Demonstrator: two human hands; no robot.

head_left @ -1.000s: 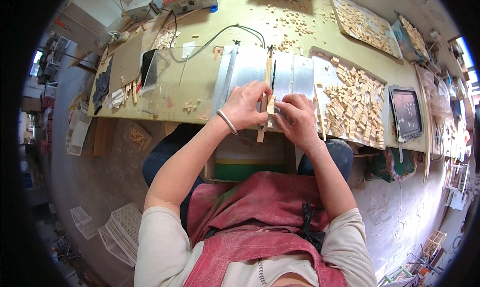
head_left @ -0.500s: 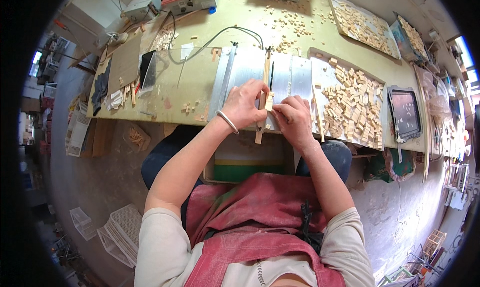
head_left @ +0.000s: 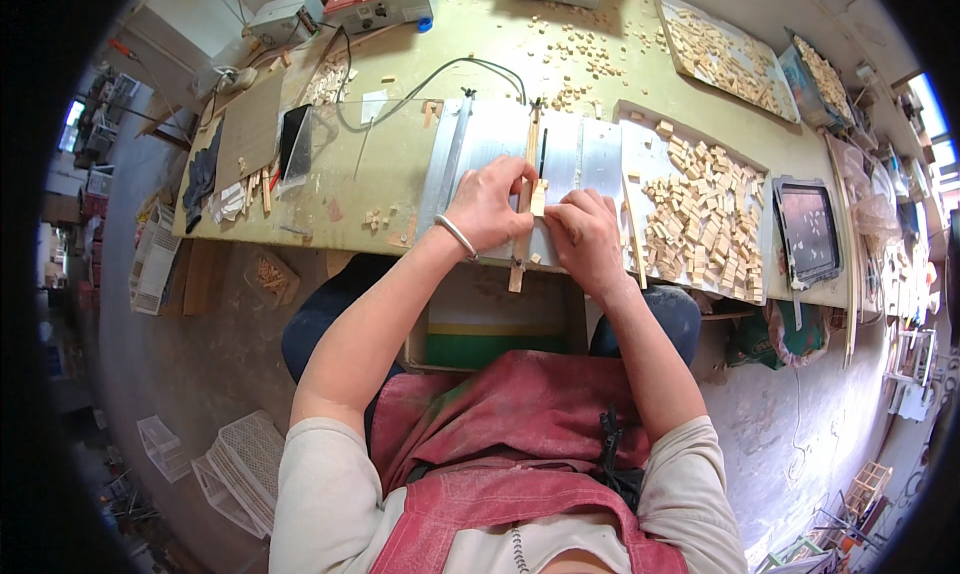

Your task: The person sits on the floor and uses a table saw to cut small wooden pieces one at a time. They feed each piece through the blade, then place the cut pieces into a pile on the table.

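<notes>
The plate (head_left: 600,159) is glossy metal, blocks (head_left: 705,214) matt wood, apron (head_left: 520,404) seemingly rough cloth.

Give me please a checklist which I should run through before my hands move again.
1. Small wooden block lies just right of the wooden strip: ok.
2. Left hand and right hand are on opposite sides of the block: ok.
3. Firm grip on the block: cannot tell, the fingers hide the contact.
4. Fingertips safely apart from the dark slot: cannot tell; the left ones are near its close end.
5. Black cable away from both hands: ok, it lies farther back.
6. Loose wooden blocks apart from the right hand: ok.
</notes>
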